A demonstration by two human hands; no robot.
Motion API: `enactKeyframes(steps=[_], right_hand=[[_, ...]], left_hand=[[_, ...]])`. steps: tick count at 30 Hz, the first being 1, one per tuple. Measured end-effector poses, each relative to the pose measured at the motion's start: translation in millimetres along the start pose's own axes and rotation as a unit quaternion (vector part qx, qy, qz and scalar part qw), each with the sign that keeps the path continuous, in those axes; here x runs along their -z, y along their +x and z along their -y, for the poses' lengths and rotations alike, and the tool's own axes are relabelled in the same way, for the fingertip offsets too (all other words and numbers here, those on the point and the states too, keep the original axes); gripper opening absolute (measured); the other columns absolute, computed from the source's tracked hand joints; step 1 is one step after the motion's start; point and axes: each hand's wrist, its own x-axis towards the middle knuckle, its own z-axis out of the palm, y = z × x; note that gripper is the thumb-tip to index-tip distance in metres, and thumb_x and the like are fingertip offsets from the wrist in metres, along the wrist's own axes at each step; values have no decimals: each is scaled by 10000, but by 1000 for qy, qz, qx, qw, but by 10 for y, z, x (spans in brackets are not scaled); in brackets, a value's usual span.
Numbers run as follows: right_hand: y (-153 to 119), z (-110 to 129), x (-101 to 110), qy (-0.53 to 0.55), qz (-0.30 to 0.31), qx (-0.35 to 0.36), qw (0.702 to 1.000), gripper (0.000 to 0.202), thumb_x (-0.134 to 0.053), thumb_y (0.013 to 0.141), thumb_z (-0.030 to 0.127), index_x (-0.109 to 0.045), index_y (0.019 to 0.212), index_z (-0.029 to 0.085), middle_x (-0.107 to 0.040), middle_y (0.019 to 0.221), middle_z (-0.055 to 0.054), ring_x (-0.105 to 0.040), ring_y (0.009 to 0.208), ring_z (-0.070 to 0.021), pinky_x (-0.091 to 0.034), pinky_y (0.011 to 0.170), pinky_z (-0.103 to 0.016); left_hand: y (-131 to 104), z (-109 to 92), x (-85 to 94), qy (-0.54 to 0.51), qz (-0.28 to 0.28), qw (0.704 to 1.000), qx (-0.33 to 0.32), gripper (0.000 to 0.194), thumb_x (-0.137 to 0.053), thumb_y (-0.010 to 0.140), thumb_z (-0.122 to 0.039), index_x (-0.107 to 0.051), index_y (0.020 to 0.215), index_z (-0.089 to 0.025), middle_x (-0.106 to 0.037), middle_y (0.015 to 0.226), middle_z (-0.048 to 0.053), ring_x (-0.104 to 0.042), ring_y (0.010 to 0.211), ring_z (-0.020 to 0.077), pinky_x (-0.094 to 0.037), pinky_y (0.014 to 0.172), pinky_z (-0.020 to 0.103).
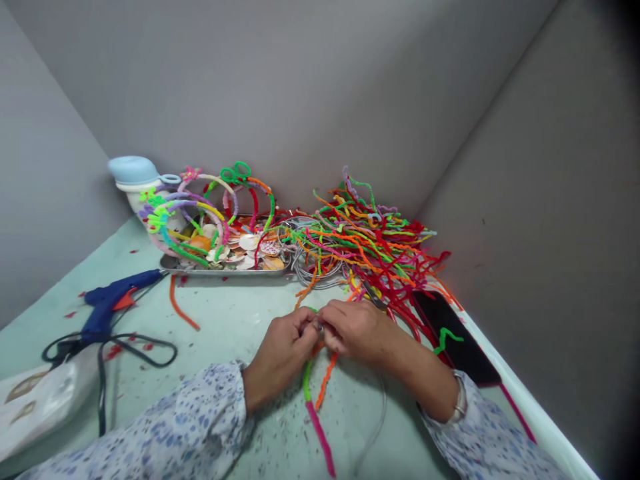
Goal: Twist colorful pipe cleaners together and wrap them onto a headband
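Observation:
My left hand (pixel 283 350) and my right hand (pixel 357 330) meet at the middle of the table, fingertips pinched together. Both grip pipe cleaners at one spot; the exact joint is hidden by the fingers. From under the hands a green and magenta pipe cleaner (pixel 319 433) hangs toward the front edge, with an orange pipe cleaner (pixel 327 381) beside it. Another orange end shows above the fingertips. A thin grey wire (pixel 383 417) curves over the table below my right hand.
A metal tray (pixel 240 272) holds shells and wrapped headbands (pixel 200 203), near a blue-lidded bottle (pixel 134 172). Behind my right hand lies a pile of pipe cleaners (pixel 370 233). A blue glue gun (pixel 103 307) with its cord is left; a phone (pixel 463 343) lies right.

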Motion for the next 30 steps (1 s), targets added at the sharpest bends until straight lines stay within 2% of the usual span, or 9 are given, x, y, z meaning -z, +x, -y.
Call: enactKeyframes(steps=[3,5,14,16,18,20,23,26,30], right_hand=[[-4,-45,-52,-2,-47,34,998,94,-495,811,112,-555,775,174,-592,671,-8,-524,570,-130,-316,534,-258],[-10,-76,-77,0,-73,45,996,93,-486,821,119,-551,792,177,-587,672,-6,-526,567,-127,-326,524,-251],[-76,-194,-177,14,-120,54,991,97,-479,847,107,-543,870,177,-642,754,-42,-604,686,-153,-417,597,-251],[-61,-195,-180,57,-117,32,991,107,-480,836,104,-549,869,179,-637,757,-39,-602,686,-152,-426,604,-251],[-32,-186,-161,143,-96,-38,984,86,-495,835,130,-554,863,185,-626,749,-25,-591,661,-139,-426,587,-238],[2,-178,-126,259,-61,-142,953,42,-516,864,207,-555,871,191,-618,731,-9,-586,633,-125,-428,571,-225],[41,-174,-84,434,0,-275,858,288,-445,933,437,-540,821,190,-605,690,0,-578,550,-112,-411,502,-219],[64,-146,-84,534,49,-335,775,484,-364,921,600,-510,722,184,-561,613,16,-516,435,-88,-338,413,-209],[88,-46,-82,545,64,-318,773,429,-483,885,554,-487,660,188,-504,537,52,-474,414,-76,-350,432,-205]], left_hand=[[60,-1,21,-124,31,988,82,151,-481,783,-206,-521,640,-177,-435,432,-73,-328,424,82,-241,438,201],[103,1,48,-151,48,982,105,145,-477,781,-235,-538,661,-179,-410,385,-82,-284,373,78,-219,401,201],[173,13,124,-215,93,964,121,152,-506,767,-279,-566,674,-175,-376,381,-88,-253,328,66,-196,352,200],[175,26,115,-216,87,965,121,148,-498,768,-284,-571,693,-178,-374,373,-90,-254,320,68,-193,348,199],[172,34,100,-208,73,968,121,151,-484,771,-290,-570,711,-182,-383,368,-92,-252,315,69,-192,347,197],[159,32,79,-193,51,972,120,148,-477,773,-293,-564,722,-185,-394,365,-94,-254,317,69,-196,351,192],[127,11,42,-155,11,981,116,110,-489,757,-265,-555,727,-183,-415,363,-94,-279,333,70,-210,369,187],[90,-20,16,-112,-29,988,100,71,-507,745,-227,-555,731,-177,-424,394,-93,-305,370,70,-222,396,184],[43,-53,13,-20,-61,997,39,100,-496,776,-224,-553,715,-169,-418,490,-81,-331,448,74,-253,443,185]])
